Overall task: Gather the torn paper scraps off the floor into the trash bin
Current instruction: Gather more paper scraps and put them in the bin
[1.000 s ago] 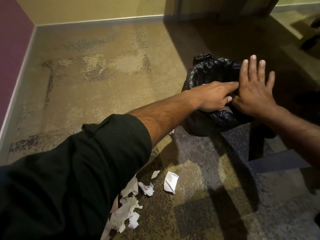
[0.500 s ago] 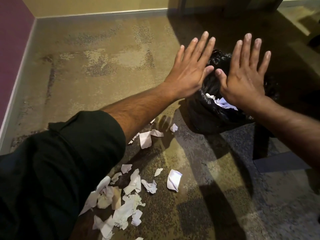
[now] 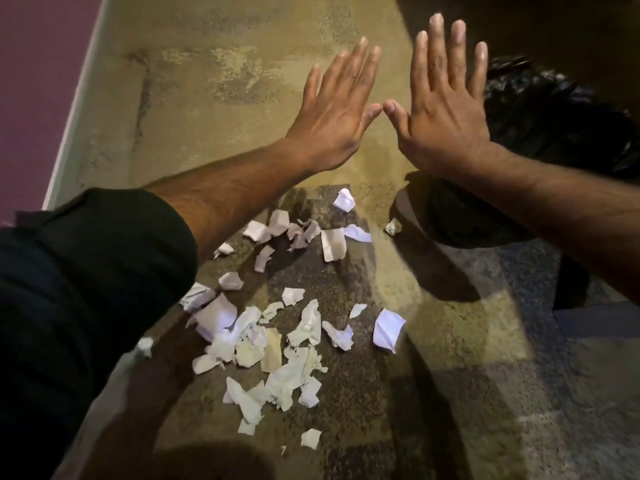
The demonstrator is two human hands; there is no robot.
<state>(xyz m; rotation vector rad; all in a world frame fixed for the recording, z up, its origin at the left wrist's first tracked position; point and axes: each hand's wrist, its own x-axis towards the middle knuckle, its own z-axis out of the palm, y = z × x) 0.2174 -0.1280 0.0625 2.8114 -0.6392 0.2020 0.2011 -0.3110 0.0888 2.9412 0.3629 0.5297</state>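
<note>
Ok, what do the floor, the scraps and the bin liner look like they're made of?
Floor: looks like low-pile carpet, matte, with a mottled, speckled tan and grey pattern.
Scraps: thin white paper, matte, with ragged torn edges and creases.
Bin liner: seemingly thin black plastic film, glossy, with crinkled folds catching highlights. The bin itself under it is hidden, so its material can't be told.

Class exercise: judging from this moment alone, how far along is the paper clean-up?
Done: not shown; the trash bin interior is out of sight. In hand: nothing; the left hand and right hand are open, flat and empty. Left: many paper scraps lie scattered on the carpet.
</note>
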